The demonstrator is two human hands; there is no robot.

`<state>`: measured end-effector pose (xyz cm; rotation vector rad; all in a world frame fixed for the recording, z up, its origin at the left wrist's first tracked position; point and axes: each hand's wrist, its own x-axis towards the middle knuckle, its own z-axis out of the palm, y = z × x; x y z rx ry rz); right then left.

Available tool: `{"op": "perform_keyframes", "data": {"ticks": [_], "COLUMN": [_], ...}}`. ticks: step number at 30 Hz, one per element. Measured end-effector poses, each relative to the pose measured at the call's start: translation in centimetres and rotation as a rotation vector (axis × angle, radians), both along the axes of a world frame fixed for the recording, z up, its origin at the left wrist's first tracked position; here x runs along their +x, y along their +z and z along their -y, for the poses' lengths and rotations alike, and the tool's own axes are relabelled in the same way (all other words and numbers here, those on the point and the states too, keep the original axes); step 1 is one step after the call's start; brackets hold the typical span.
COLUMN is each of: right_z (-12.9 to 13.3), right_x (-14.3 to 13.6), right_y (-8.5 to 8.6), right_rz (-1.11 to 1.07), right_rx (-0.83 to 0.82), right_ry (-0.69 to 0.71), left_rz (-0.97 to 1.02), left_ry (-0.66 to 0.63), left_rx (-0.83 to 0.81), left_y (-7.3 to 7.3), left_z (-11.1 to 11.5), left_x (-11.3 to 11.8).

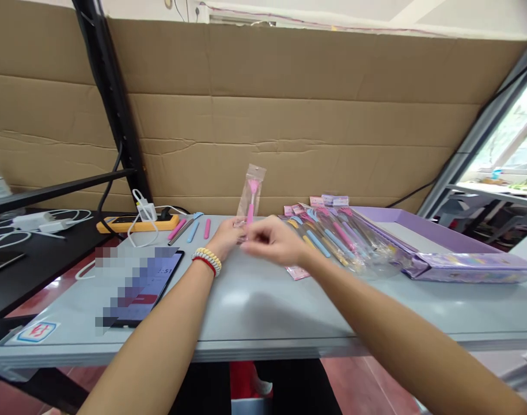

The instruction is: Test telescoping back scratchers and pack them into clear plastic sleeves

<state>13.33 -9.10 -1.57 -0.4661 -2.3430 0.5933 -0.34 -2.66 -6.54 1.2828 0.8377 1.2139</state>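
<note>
A clear plastic bag [242, 202] stands upright in front of me, with a pink back scratcher [250, 208] inside, its flared head near the top. My left hand [226, 238] grips the bag's lower part from the left, fingers closed. My right hand [275, 239] has curled fingers at the bag's lower end, where the pink shaft runs down to the fingertips. The hands hide the bottom of the bag and the exact grip. Left of my hands lie a pink handle [207, 228], a blue piece [193, 231] and a claw-headed rod [183, 230].
Several bagged back scratchers [332, 233] are piled to the right, beside an open purple box [453, 265]. At the left are a phone [148, 291], a yellow power strip [112, 225] and a white charger [147, 212]. Cardboard [298, 121] walls the table's back.
</note>
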Motion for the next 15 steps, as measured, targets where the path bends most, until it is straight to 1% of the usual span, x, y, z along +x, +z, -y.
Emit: {"op": "perform_keyframes", "data": {"ticks": [2,4,5,6,8,10,12,15], "right_z": [-3.8,-6.6,-7.5,-8.1,-8.7,-8.8,-8.9,-9.0], "right_x": [3.2,6.0,7.2,8.1,9.5,10.2,10.4,10.2], "right_y": [-0.7,-2.0,-2.8,-3.7,-5.1,-6.2,-6.7,-6.8], "right_rz": [0.039,0.134,0.205,0.287,0.468,0.633,0.751,0.818], "right_rx": [0.063,0.125,0.134,0.137,0.139,0.135,0.113,0.059], "right_ry": [-0.368,-0.677,-0.789,-0.87,-0.95,-0.948,-0.918,-0.893], "left_rz": [-0.07,-0.132,-0.163,-0.198,-0.28,-0.351,-0.398,-0.453], "left_ry": [-0.031,-0.049,-0.05,-0.054,-0.05,-0.03,-0.014,-0.028], "left_rx": [-0.002,-0.033,-0.039,-0.041,-0.043,-0.034,-0.021,0.008], "left_y": [-0.4,-0.7,-0.8,-0.9,-1.1,-1.3,-1.5,-1.7], "left_z": [-0.2,-0.3,-0.4,-0.4,-0.6,-0.7,-0.8,-0.9], "left_x": [-0.1,0.0,0.0,0.0,0.1,0.1,0.1,0.0]}}
